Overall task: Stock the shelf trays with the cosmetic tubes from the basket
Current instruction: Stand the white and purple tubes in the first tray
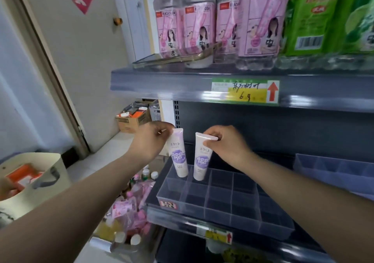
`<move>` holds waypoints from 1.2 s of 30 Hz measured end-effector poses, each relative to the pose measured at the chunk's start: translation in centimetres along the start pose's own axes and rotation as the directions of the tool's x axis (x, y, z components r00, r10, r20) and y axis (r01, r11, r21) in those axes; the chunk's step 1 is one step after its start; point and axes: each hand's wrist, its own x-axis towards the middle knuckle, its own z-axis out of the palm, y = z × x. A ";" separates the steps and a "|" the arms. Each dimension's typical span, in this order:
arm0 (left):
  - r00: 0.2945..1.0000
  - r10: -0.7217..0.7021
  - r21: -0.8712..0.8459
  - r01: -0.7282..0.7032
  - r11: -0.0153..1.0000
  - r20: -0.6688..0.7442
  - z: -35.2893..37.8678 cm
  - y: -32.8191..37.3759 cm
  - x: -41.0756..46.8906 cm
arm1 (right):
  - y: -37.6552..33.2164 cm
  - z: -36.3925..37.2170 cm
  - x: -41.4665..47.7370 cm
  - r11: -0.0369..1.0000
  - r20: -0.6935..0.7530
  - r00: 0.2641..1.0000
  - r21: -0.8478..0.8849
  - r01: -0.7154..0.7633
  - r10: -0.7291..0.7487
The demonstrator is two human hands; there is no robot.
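My left hand (150,141) pinches the flat crimped top of one tube (178,155) between thumb and curled fingers. My right hand (226,145) pinches the top edge of a second tube (202,159) the same way. Both tubes hang cap down, near upright and just beside each other without touching. Their lower ends are at the back row of the clear tray (202,212), towards its eleven o'clock corner. The left one is at the corner cell and the right one at the next cell along. I cannot tell whether either cap touches the tray floor.

The other cells, from twelve round to five o'clock, are open from above. The grey shelf edge (182,84) overhead at twelve o'clock sits well above my knuckles. A second tray (334,167) lies at three o'clock, apart from the first. The cream basket (40,181) is at eight o'clock, beside my left forearm, well away from the shelf
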 end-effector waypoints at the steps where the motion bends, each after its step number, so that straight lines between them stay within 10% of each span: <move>1: 1.000 -0.017 0.004 0.017 1.000 0.006 0.4 -0.3 0.3 | 0.4 0.5 0.3 1.000 0.010 1.000 -0.009 0.001 -0.001; 26: 0.988 -0.023 0.172 -0.004 0.985 0.150 5.6 -4.2 1.1 | 3.6 5.3 1.3 0.993 0.065 0.997 -0.113 -0.021 0.029; 36: 0.962 0.139 0.495 -0.241 0.835 0.234 4.4 -1.7 -2.3 | 1.6 1.6 -1.9 0.755 0.163 0.972 -0.613 0.234 -0.168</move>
